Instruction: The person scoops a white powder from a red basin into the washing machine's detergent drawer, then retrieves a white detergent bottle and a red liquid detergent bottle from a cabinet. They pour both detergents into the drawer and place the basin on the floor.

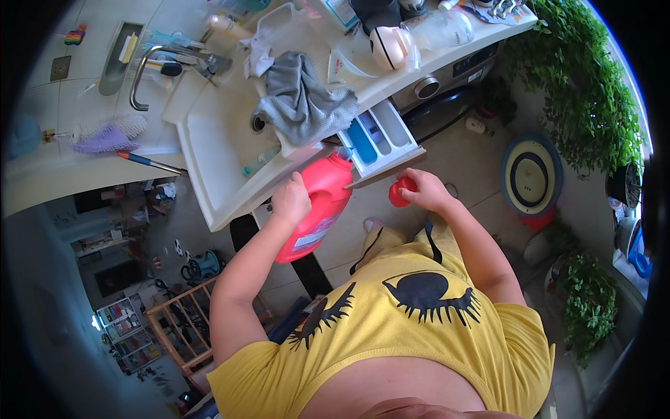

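My left hand [291,199] grips the handle of a large pink-red plastic detergent jug [325,201]. The jug is tilted, its uncapped neck at the near left edge of a pulled-out washing machine detergent drawer [390,166]. The drawer has several compartments; the left one looks blue. Whether liquid is flowing I cannot tell. Just right of the drawer front, my right hand [426,191] holds a red cap [402,192]. A grey cloth [306,99] drapes over the counter edge left of the drawer.
A white sink [209,196] with a chrome faucet [138,78] lies at left, a green-capped bottle [261,160] inside it. Bottles and a pink device [386,48] stand on the counter above the washing machine [445,78]. Collapsible basins [531,175] and hanging plants [586,84] are at right.
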Demonstrator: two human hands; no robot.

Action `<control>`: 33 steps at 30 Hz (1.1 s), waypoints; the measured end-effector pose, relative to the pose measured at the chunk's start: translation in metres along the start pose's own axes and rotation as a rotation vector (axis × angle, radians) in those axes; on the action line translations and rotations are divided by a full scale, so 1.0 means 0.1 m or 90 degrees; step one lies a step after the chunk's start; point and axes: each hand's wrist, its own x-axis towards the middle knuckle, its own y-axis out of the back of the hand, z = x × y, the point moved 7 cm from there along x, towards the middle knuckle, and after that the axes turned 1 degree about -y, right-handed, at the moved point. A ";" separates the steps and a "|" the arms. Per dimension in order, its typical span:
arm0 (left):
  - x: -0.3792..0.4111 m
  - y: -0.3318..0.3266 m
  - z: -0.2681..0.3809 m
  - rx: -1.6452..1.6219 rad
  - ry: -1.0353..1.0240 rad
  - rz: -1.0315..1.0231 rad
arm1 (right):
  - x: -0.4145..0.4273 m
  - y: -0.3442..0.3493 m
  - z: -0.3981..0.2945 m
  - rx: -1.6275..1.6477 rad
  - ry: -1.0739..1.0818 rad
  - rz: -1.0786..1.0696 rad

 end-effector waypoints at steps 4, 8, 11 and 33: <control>-0.04 -0.07 -0.04 -0.049 0.040 0.005 | 0.03 -0.11 0.01 -0.010 0.018 0.000; -0.04 -0.17 -0.12 -0.093 0.091 0.007 | 0.07 -0.19 0.00 -0.037 0.022 -0.004; -0.08 -0.33 -0.20 -0.139 0.128 0.024 | 0.10 -0.20 -0.02 -0.069 0.023 0.007; -1.15 -1.00 -0.47 -0.405 0.236 0.325 | 1.16 -0.09 -0.35 -0.256 0.116 0.074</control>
